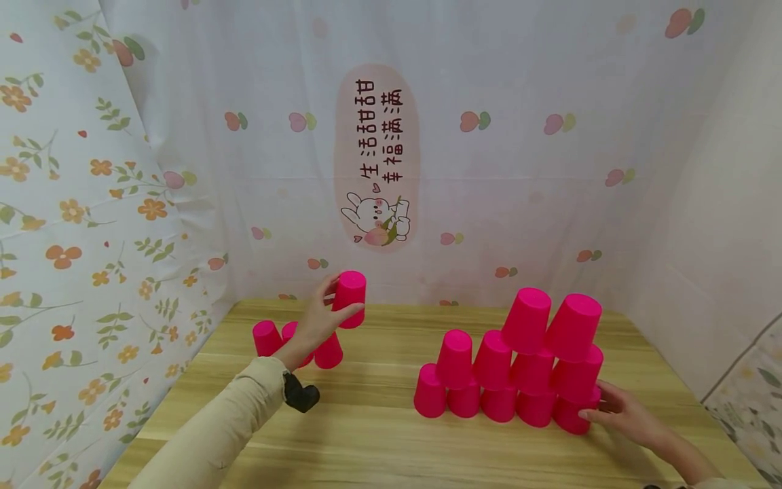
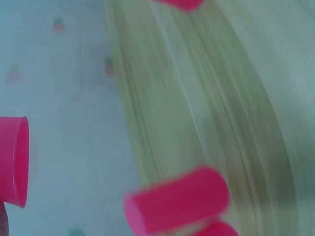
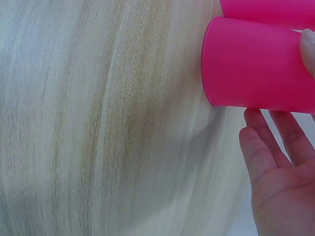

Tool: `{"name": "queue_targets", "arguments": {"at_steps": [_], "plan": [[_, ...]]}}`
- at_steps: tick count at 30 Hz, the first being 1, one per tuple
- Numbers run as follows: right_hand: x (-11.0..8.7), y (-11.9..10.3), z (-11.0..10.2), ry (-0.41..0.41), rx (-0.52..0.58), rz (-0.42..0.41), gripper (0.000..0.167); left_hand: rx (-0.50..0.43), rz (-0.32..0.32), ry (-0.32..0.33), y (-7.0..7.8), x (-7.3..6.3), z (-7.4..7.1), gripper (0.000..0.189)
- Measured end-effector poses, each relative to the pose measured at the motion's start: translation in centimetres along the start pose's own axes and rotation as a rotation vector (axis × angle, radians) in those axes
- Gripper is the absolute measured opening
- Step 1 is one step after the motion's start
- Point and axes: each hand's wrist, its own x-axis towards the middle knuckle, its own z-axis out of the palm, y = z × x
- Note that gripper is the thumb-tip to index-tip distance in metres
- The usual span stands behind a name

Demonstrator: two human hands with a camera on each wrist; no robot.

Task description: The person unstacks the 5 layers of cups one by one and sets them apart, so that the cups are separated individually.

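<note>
left hand (image 1: 318,319) held forward, gripping cup (image 1: 351,293) aloft

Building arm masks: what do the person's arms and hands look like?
Left hand and right hand: ungloved. Left sleeve: long, pale beige, creased, gathered at the cuff. Black two-lobed piece beside it. Right sleeve: only a pale sliver at the head view's bottom edge; dark bit nearby, too cropped to identify.

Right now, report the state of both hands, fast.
Left hand: holding one upside-down pink cup in the air.
Right hand: holding the rightmost bottom cup of the stack, thumb and fingers around it.
</note>
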Motion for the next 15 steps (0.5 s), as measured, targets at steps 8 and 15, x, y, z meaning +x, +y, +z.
{"name": "queue_targets", "arguments": {"at_steps": [8,15], "plan": [[0.0,-0.1,0.1,0.016,-0.042,0.057,0.045,0.158,-0.007,0.217,-4.6,-2.2,-5.2,0.064],[-0.1,-0.1,0.2,0.041,-0.043,0.023,0.045,0.183,-0.119,0.425,-8.3,-5.1,-7.9,0.059]]}}
